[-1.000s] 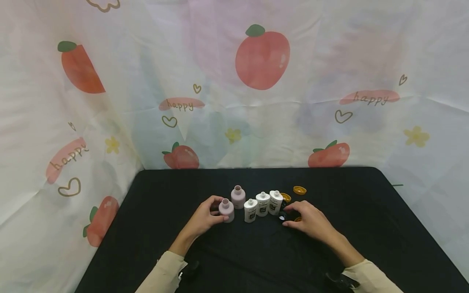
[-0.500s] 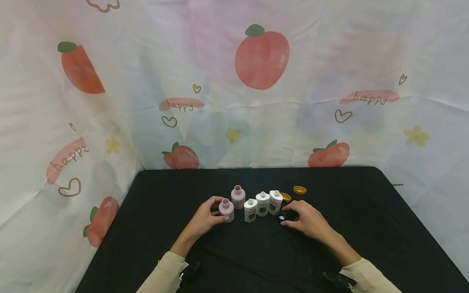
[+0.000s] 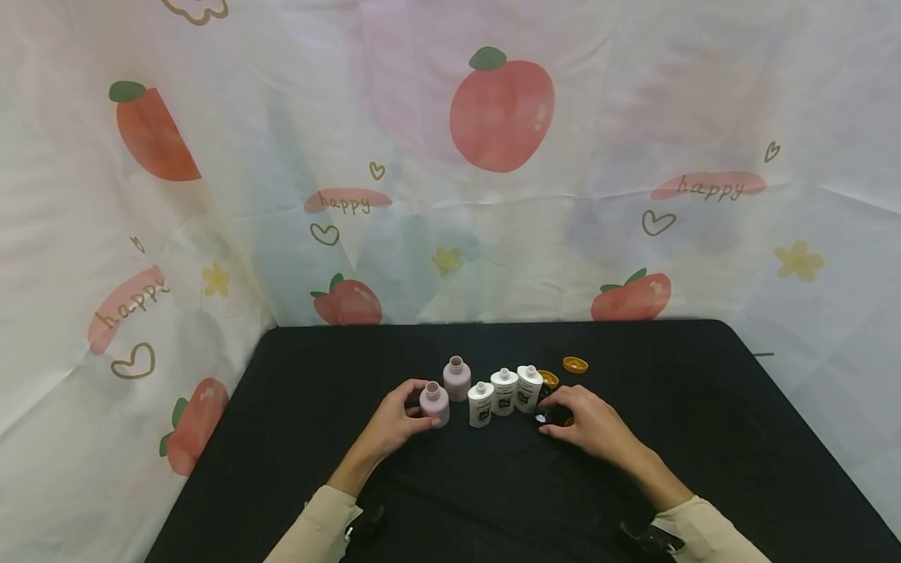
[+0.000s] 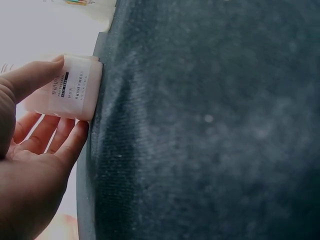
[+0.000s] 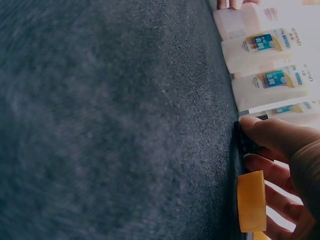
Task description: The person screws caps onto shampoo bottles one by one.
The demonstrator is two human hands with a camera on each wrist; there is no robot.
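Note:
My left hand (image 3: 396, 414) holds a small pale pink bottle (image 3: 435, 407) between thumb and fingers. It stands upright, without a lid, on the black table; its printed label (image 4: 72, 85) shows in the left wrist view. A second lidless pink bottle (image 3: 457, 381) stands just behind it. Three white bottles with bare narrow necks, the nearest one (image 3: 481, 405) at the left, form a slanting row to the right. At the row's right end, my right hand (image 3: 594, 422) pinches a small black cap (image 5: 244, 140) low on the cloth. The fingers partly hide this cap.
Yellow-orange caps lie around my right hand: one (image 3: 576, 365) farther back, another (image 3: 548, 379) behind the fingers, and a third (image 5: 251, 201) beside them. The black table (image 3: 479, 500) meets a printed curtain (image 3: 422, 156) at its back edge.
My right hand has shifted slightly left and its fingers have come closer together on the black cap. The left hand stays on the pink bottle, and the bottles have not moved.

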